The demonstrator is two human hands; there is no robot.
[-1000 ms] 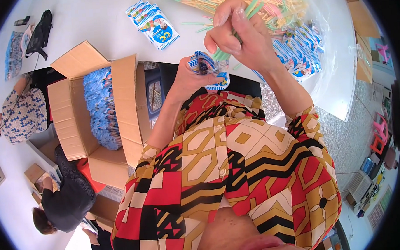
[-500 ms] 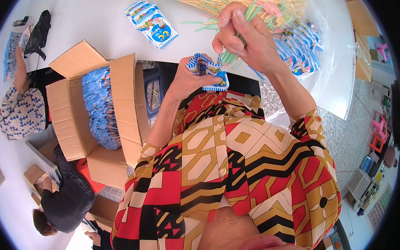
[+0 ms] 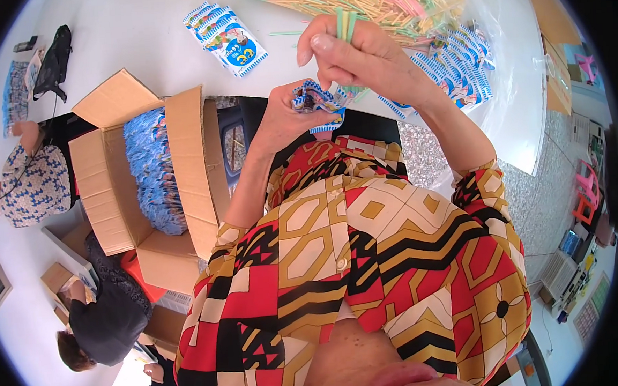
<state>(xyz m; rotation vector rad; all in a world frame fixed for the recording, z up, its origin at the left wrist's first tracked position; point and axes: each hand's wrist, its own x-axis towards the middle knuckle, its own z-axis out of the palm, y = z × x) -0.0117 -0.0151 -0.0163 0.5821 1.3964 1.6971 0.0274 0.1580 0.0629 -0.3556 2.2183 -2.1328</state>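
My left hand (image 3: 288,121) is wrapped round a small blue-and-white packet (image 3: 316,100), whose striped top edge gapes upward. Above it and to the right, my right hand (image 3: 368,57) is closed round a bundle of green straws (image 3: 345,25), their ends sticking out past the fingers. The right fingertips hover over the packet's mouth; whether they touch it I cannot tell. Beyond the right hand lies a big heap of loose straws (image 3: 383,4), green, yellow and pink, in clear plastic. Flat packets (image 3: 456,73) are spread under the right forearm's far side.
A fanned stack of packets (image 3: 231,47) lies on the white table (image 3: 133,34). At my left stands an open cardboard box (image 3: 195,157) full of blue packets (image 3: 155,173). Several other people work along the left, one in a patterned shirt (image 3: 35,176). A black bag (image 3: 54,63) lies at the far left.
My right hand has drawn a little to the left, its fingers now over the packet's mouth. The straw bundle has turned more upright. My left hand keeps hold of the packet.
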